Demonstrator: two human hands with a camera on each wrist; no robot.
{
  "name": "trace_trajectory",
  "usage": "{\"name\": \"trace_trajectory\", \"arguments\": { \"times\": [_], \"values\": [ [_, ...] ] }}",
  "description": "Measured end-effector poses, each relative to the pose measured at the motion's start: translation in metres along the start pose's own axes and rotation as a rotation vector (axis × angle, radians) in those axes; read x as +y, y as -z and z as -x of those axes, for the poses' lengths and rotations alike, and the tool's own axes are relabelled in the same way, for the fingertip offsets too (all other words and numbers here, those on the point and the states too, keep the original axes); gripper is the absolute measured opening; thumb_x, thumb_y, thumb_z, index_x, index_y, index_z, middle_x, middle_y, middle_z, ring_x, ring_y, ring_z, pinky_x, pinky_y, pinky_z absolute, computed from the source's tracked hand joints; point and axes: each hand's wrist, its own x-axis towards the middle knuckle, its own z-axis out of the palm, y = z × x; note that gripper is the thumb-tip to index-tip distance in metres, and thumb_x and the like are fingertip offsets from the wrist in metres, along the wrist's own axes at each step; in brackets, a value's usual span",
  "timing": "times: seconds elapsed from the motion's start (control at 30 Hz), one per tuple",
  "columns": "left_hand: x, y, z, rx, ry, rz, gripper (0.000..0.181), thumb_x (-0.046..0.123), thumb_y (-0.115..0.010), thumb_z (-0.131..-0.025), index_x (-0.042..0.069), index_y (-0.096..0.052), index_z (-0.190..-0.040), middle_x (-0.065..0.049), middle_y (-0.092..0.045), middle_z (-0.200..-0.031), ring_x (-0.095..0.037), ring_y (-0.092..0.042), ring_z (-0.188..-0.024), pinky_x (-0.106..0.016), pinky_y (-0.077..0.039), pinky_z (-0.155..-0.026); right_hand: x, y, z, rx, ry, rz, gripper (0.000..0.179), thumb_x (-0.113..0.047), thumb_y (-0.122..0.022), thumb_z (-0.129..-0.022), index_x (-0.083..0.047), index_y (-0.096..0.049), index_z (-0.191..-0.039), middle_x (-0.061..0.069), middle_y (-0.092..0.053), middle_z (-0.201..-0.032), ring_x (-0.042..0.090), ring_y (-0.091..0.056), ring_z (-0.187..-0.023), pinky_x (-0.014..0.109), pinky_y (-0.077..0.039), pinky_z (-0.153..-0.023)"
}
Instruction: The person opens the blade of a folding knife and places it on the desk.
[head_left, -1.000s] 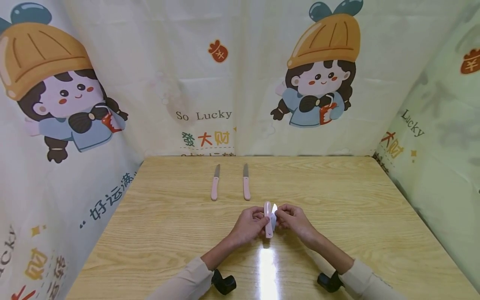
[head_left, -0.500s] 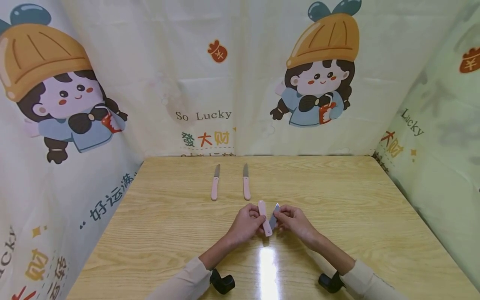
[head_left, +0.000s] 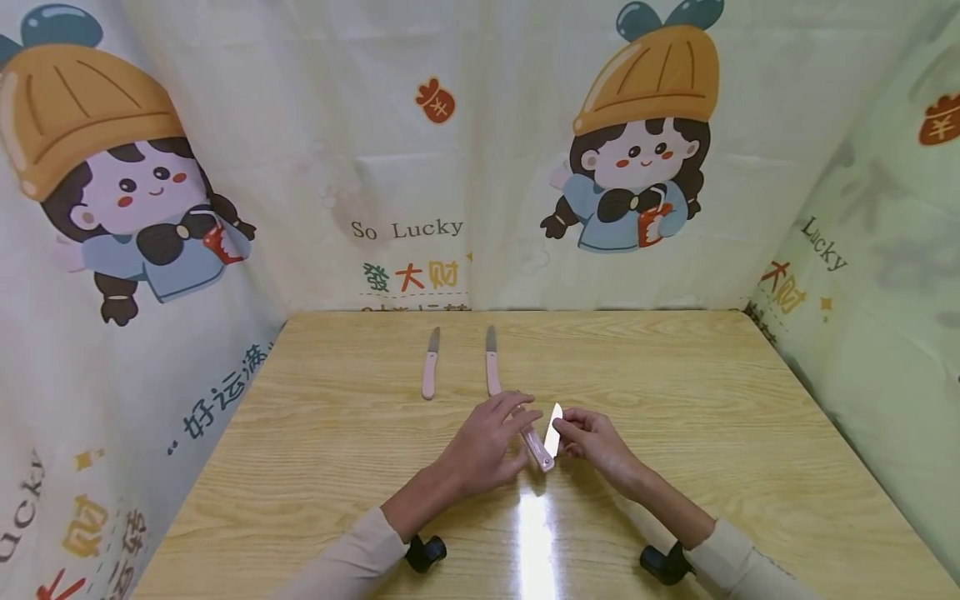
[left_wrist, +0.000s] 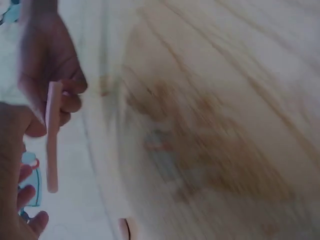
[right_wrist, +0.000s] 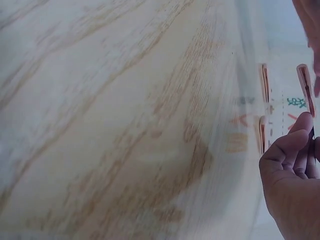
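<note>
A folding knife with a pink handle (head_left: 538,450) is partly unfolded in front of me, its blade (head_left: 553,432) at a narrow angle to the handle. My right hand (head_left: 598,446) pinches the blade between thumb and fingers. Beside the handle, my left hand (head_left: 483,442) has its fingers spread and loose; in the left wrist view these fingers (left_wrist: 27,190) do not wrap the pink handle (left_wrist: 52,140). Whether the left thumb still touches it is hard to tell. The right wrist view shows the slotted side of the handle (right_wrist: 306,90) above the right hand (right_wrist: 290,170).
Two more pink-handled knives lie unfolded on the wooden table (head_left: 337,417): the left knife (head_left: 430,371) and the right knife (head_left: 492,362), whose lower end is near my left fingers. A printed curtain (head_left: 517,167) surrounds the table's back and sides.
My left hand has let go of the handle and spread its fingers, shifting slightly left. The handle's lower end moved a little right. My right hand keeps its pinch on the blade.
</note>
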Motion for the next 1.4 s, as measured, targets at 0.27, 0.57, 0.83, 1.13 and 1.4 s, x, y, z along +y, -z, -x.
{"name": "trace_trajectory", "arguments": {
  "times": [0.27,0.57,0.83,1.13,1.4],
  "values": [
    [-0.004,-0.001,0.001,-0.089,-0.225,-0.266,0.036,0.037,-0.071,-0.093,0.023,-0.071,-0.126,-0.002,-0.061,-0.130,-0.021,-0.052,-0.126,-0.039,-0.041,-0.105,0.001,0.000,-0.001,-0.019,0.011,0.012,0.031,-0.017,-0.058,-0.105,0.014,-0.060,-0.113,0.005,-0.059,-0.080,0.013,-0.057,-0.073,0.026,-0.049,-0.067],
    [-0.005,-0.005,0.001,0.000,-0.310,-0.320,0.027,0.046,-0.074,-0.092,0.029,-0.075,-0.113,0.003,-0.063,-0.111,-0.016,-0.060,-0.108,-0.036,-0.047,-0.095,0.004,0.000,-0.001,-0.053,0.028,0.024,0.034,-0.017,-0.056,-0.106,0.016,-0.059,-0.112,0.002,-0.059,-0.081,0.012,-0.053,-0.073,0.026,-0.046,-0.066],
    [-0.006,-0.007,0.002,0.046,-0.293,-0.343,0.027,0.052,-0.069,-0.093,0.028,-0.076,-0.104,0.005,-0.065,-0.100,-0.016,-0.061,-0.098,-0.035,-0.050,-0.085,0.003,0.002,-0.002,-0.033,0.040,0.046,0.034,-0.018,-0.056,-0.106,0.016,-0.058,-0.111,0.003,-0.055,-0.078,0.013,-0.049,-0.069,0.025,-0.041,-0.063],
    [-0.007,-0.008,0.004,0.072,-0.235,-0.320,0.026,0.051,-0.071,-0.092,0.026,-0.075,-0.094,0.006,-0.064,-0.091,-0.015,-0.059,-0.084,-0.031,-0.047,-0.072,0.002,0.007,0.000,0.008,0.021,0.014,0.034,-0.019,-0.055,-0.107,0.014,-0.056,-0.115,0.006,-0.059,-0.083,0.012,-0.053,-0.073,0.023,-0.045,-0.064],
    [-0.009,-0.009,0.009,0.093,-0.198,-0.322,0.028,0.052,-0.072,-0.091,0.024,-0.075,-0.092,0.006,-0.063,-0.088,-0.013,-0.057,-0.078,-0.030,-0.044,-0.067,0.006,0.008,0.000,0.041,0.003,-0.093,0.027,-0.014,-0.056,-0.106,0.012,-0.054,-0.114,0.005,-0.065,-0.085,0.011,-0.061,-0.077,0.024,-0.053,-0.072]
  ]
}}
